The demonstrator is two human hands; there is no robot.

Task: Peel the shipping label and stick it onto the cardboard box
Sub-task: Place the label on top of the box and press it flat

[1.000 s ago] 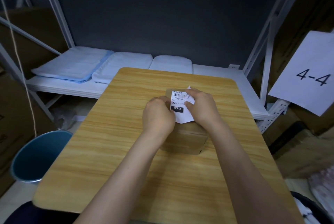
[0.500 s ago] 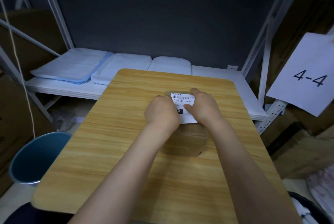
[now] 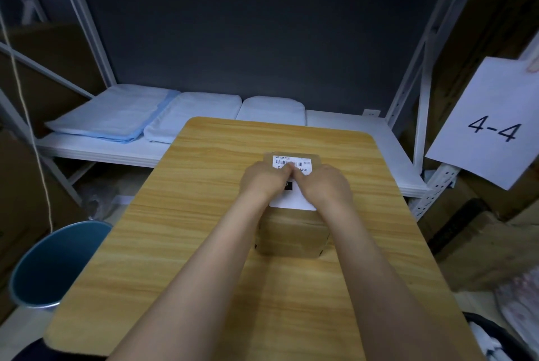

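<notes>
Label (image 3: 292,165) now flat on the box (image 3: 293,236) — a second ago it was lifted; left hand (image 3: 264,181) and right hand (image 3: 323,185) press fingertips down, gripping nothing — sticking nearly done.

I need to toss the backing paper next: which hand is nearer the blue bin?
Left. The left hand presses the shipping label on the cardboard box, on the side toward the blue bin; the right hand is farther across.

Both forearms are seen bare to the elbows; no sleeves, rings or watch are worn on the left hand (image 3: 264,181) or right hand (image 3: 325,185).
</notes>
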